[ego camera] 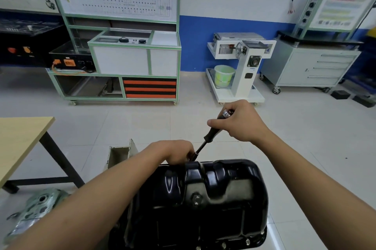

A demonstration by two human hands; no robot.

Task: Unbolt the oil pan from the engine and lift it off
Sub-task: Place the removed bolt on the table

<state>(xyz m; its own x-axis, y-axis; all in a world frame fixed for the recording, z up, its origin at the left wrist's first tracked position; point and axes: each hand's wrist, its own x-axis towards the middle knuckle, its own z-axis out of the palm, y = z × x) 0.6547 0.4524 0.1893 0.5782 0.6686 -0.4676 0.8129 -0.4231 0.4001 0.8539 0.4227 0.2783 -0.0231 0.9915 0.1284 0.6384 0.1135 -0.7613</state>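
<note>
A glossy black oil pan [213, 199] fills the lower middle of the head view, with a drain plug on its near face and bolts along its near flange [247, 241]. A black-handled ratchet wrench [211, 134] slants down to the pan's far edge. My right hand [242, 121] grips the top of its handle. My left hand [175, 152] is curled round the wrench's lower end at the far rim; the socket and bolt there are hidden behind it.
A wooden table [18, 140] stands at the left. A greenish metal engine part [34, 211] lies at lower left, an open box [120, 154] behind the pan. Training benches [134, 56], a white stand [240, 66] and a grey cabinet [311, 66] line the far wall.
</note>
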